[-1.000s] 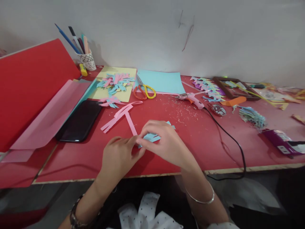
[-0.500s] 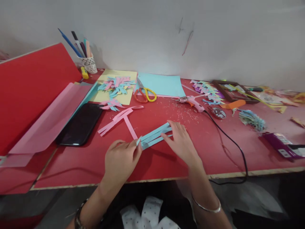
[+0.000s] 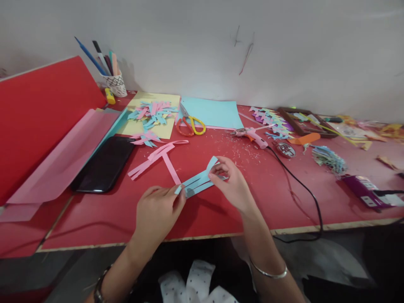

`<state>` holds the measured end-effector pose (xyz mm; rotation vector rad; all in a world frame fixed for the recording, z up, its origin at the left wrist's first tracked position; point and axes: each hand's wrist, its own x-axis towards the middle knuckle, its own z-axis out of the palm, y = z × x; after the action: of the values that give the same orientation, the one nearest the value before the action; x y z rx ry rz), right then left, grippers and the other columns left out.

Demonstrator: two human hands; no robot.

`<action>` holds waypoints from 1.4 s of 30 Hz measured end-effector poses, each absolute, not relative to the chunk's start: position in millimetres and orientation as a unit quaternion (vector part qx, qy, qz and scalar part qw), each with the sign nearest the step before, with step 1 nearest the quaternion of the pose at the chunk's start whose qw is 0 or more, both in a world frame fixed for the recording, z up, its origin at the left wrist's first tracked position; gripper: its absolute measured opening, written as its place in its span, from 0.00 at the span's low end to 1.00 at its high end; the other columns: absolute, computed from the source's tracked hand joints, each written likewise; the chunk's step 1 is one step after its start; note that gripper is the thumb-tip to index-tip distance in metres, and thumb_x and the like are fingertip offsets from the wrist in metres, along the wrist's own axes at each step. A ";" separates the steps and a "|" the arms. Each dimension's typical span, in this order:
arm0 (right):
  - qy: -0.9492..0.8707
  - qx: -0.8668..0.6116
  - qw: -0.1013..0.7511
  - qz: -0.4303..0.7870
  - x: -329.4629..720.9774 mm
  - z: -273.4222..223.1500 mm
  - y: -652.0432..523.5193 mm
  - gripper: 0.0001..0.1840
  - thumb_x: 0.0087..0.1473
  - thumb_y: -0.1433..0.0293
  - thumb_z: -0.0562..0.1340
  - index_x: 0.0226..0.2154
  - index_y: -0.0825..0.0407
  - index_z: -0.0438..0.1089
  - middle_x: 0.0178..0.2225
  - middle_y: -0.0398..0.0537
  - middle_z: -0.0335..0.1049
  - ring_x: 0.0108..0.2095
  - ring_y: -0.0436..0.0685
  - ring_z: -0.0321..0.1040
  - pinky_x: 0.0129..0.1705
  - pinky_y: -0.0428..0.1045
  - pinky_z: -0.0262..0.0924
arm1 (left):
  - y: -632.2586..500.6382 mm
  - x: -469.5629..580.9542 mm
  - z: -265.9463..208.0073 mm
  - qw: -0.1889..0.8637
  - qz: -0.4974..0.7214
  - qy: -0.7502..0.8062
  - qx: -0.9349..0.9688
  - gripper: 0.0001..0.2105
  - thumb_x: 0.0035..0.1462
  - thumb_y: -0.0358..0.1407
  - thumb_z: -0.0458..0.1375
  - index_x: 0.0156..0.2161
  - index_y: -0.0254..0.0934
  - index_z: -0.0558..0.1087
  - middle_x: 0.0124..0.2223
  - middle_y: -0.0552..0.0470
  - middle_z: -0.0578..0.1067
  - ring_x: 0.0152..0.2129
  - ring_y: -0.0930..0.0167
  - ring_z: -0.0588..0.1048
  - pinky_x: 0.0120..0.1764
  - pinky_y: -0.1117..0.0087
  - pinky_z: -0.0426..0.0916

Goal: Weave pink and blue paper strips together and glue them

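Several light blue paper strips (image 3: 198, 183) stretch between my two hands above the red table. At their left end, my left hand (image 3: 161, 207) pinches them between thumb and fingers. With fingertips curled in, my right hand (image 3: 232, 181) grips the far end, where one strip bends upward and folds over. Just beyond the hands lie cut pink paper strips (image 3: 158, 158) on the tabletop. Behind these, scissors (image 3: 191, 125) with a red and a yellow handle rest against a light blue sheet (image 3: 210, 111).
Left stand a black phone (image 3: 104, 166), pink sheets (image 3: 57, 168) and a pen cup (image 3: 115, 85). A heap of small paper pieces (image 3: 154, 112) sits on a yellow sheet. To the right are a pink glue gun (image 3: 254, 136) with black cord and a purple power strip (image 3: 362, 191).
My right hand has curled its fingers and drawn slightly left, folding one blue strip's end upward. My left hand keeps its pinch. The view has shifted slightly.
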<state>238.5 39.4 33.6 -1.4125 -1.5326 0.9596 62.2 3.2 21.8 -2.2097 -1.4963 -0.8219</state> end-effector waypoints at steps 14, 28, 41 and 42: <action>-0.723 -0.619 0.253 0.173 246.3 28.2 38.0 0.24 0.49 0.68 0.57 0.50 0.50 0.58 0.45 0.54 0.62 0.44 0.59 0.64 0.45 0.57 0.61 | 4.1 60.3 22.8 0.127 -0.289 -0.541 -0.780 0.21 0.58 0.35 0.43 0.26 0.36 0.78 0.15 0.51 0.72 0.13 0.70 0.69 0.22 0.71 0.58; -0.685 -0.566 0.275 0.365 252.2 46.4 70.6 0.17 0.41 0.69 0.60 0.37 0.51 0.56 0.30 0.41 0.62 0.26 0.49 0.62 0.34 0.50 0.60 | 2.9 59.4 19.1 0.123 -0.286 -0.546 -0.778 0.19 0.58 0.35 0.45 0.26 0.37 0.77 0.14 0.52 0.71 0.14 0.71 0.69 0.24 0.72 0.59; -0.773 -0.481 0.186 0.369 252.1 46.5 68.8 0.20 0.42 0.69 0.62 0.41 0.54 0.65 0.40 0.50 0.67 0.40 0.54 0.64 0.42 0.51 0.60 | 4.3 59.9 21.0 0.100 -0.275 -0.560 -0.775 0.20 0.57 0.36 0.44 0.27 0.36 0.77 0.14 0.51 0.70 0.13 0.70 0.68 0.22 0.71 0.57; -0.778 -0.475 0.178 0.370 252.9 48.3 70.4 0.15 0.43 0.70 0.61 0.38 0.54 0.67 0.38 0.49 0.69 0.39 0.54 0.65 0.42 0.50 0.59 | 4.4 60.1 21.1 0.104 -0.279 -0.558 -0.775 0.20 0.57 0.36 0.44 0.26 0.36 0.77 0.13 0.51 0.69 0.13 0.70 0.68 0.21 0.71 0.57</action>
<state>252.9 70.4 48.3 -1.3445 -2.2013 1.0462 60.1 4.4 21.1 -2.2853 -1.6443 -0.8231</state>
